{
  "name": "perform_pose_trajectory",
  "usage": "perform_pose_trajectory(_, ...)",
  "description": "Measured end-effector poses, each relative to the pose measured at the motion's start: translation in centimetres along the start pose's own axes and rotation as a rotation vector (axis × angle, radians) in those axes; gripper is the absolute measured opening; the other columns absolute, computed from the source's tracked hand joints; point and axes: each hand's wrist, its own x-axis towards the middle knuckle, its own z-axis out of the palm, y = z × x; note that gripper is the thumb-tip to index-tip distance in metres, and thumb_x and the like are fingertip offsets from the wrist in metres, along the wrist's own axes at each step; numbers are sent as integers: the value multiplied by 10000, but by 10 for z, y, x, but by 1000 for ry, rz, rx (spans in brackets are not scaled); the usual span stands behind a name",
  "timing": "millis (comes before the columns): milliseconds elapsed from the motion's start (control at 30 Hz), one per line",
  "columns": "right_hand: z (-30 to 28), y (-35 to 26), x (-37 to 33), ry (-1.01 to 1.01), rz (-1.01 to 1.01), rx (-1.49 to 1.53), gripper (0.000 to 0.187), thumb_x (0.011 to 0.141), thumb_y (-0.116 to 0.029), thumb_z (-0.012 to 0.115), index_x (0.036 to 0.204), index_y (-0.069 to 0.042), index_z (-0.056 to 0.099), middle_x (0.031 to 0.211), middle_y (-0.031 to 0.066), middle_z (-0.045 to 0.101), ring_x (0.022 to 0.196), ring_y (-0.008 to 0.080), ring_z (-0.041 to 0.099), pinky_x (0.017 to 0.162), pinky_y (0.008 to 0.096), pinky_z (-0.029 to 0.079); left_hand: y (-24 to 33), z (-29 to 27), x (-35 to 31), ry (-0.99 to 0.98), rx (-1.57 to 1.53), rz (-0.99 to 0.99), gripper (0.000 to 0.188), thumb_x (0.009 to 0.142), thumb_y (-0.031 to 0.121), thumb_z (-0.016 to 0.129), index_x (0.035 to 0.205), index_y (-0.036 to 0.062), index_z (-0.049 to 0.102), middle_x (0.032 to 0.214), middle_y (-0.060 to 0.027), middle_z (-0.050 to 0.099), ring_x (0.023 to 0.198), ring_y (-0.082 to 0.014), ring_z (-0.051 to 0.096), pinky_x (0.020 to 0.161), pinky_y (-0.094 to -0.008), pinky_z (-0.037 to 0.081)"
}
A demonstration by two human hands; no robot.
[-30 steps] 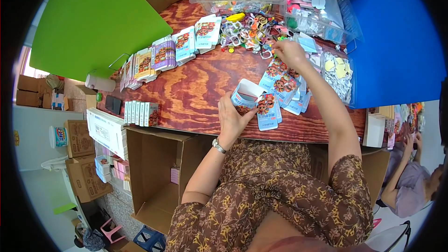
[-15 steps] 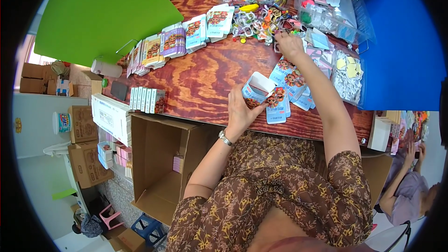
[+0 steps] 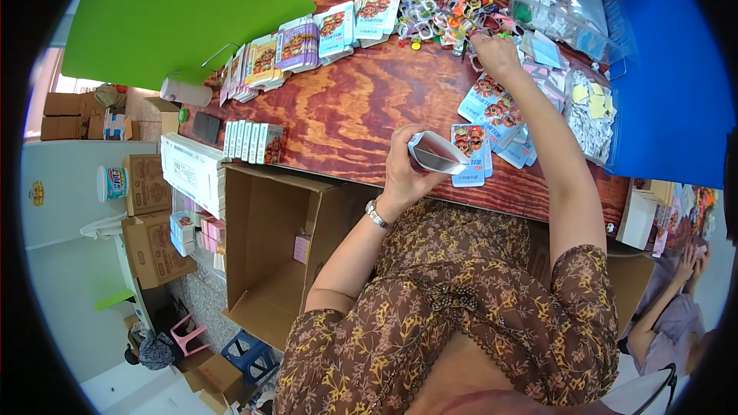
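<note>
My left hand [image 3: 406, 173] is wrapped round a small light-blue printed carton [image 3: 435, 152], its top end open and tilted toward me. My right hand [image 3: 498, 58] reaches to the near edge of a heap of colourful small plastic trinkets [image 3: 438, 19]. Its fingers are drawn together; what they hold, if anything, is too small to make out. Flat light-blue cartons [image 3: 469, 138] lie fanned out between my hands, partly under my right forearm. Beside the right forearm are pink and pale paper pieces [image 3: 538, 77].
A row of flat carton stacks [image 3: 298, 48] runs along the far left. Several closed boxes [image 3: 254, 143] stand at the left edge. Clear bins hold trinkets and silvery packets [image 3: 588, 127]. A large open cardboard box [image 3: 265, 261] sits below the table. Another person [image 3: 669, 300] works at right.
The open carton in my left hand has tipped, its opening turned more toward me. My right hand stays at the trinket heap. The whole view has shifted slightly.
</note>
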Motion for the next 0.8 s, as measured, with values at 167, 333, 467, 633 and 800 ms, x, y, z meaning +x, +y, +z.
perform_pose_trajectory(167, 8, -2, -2, 87, -43, 45, 173, 882, -158, 612, 1037, -98, 661, 1012, 116, 728, 1077, 288, 666, 861, 477, 518, -2, 3, -3, 27, -69, 40, 842, 669, 78, 907, 1344, 37, 404, 1279, -135, 498, 1076, -235, 608, 909, -361, 539)
perform_pose_trajectory(333, 16, -4, 1, 139, -114, -80, 134, 884, -160, 607, 981, -105, 682, 1003, 113, 726, 1061, 276, 665, 853, 471, 517, 8, 2, 3, 54, -50, 162, 887, 651, 57, 916, 1361, 23, 385, 1296, -152, 486, 1091, -241, 610, 901, -350, 554)
perform_pose_trajectory(467, 20, 0, 6, 203, -84, -82, 142, 895, -137, 575, 986, -112, 682, 1010, 113, 717, 1039, 270, 666, 834, 466, 521, 15, -4, 4, 24, 140, 22, 875, 650, 121, 939, 1329, 9, 398, 1199, -146, 578, 1016, -217, 648, 875, -354, 566)
perform_pose_trajectory(633, 17, 22, 6, 226, 68, 334, 206, 889, -129, 593, 1072, -115, 688, 1019, 146, 657, 1005, 374, 641, 848, 473, 530, -7, -1, -4, 40, 114, -166, 880, 674, 195, 945, 1335, 6, 396, 1101, -116, 640, 890, -180, 678, 765, -316, 568)
perform_pose_trajectory(800, 5, 32, 10, 217, 109, 658, 198, 901, -175, 605, 1039, -87, 718, 920, 164, 724, 893, 362, 688, 808, 476, 528, -12, -2, -9, 41, -11, -327, 904, 644, 264, 949, 1337, -12, 437, 1185, -182, 572, 1082, -321, 617, 881, -407, 518)
